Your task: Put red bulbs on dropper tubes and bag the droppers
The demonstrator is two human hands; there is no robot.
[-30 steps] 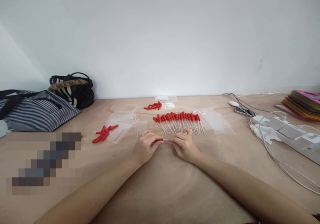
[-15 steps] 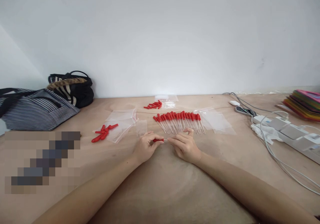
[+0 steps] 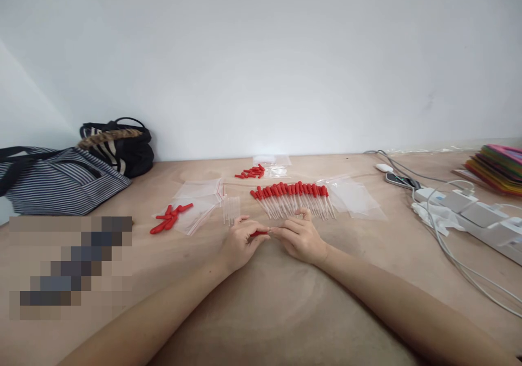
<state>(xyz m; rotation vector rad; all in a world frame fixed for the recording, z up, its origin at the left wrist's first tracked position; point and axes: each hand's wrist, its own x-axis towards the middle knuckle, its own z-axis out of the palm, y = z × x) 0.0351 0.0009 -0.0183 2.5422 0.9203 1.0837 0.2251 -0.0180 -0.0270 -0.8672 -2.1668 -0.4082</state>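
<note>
Meeting above the near part of the worktop, the two hands pinch the parts of one small piece between them. The left hand has its thumb and fingers closed on a red bulb, partly hidden by them; the right hand pinches a thin clear tube at the bulb's open end, though the fingers hide how far the two overlap. Taking this piece as the clock's centre, a blurred-out patch lies toward 9 o'clock, and a white power strip with cables sits at 3, crumpled tissue beside it. Loose clear tubes lie side by side at 10 to 11; loose red bulbs are at 9 to 10, partly on plastic bags. A row of red-topped droppers fans out at 1, with more clear bags at 2. Farther off, near 12, rest a small red heap and wrapped tubes. A striped bag and black bag stand toward 10, coloured sheets toward 2, before the wall.
</note>
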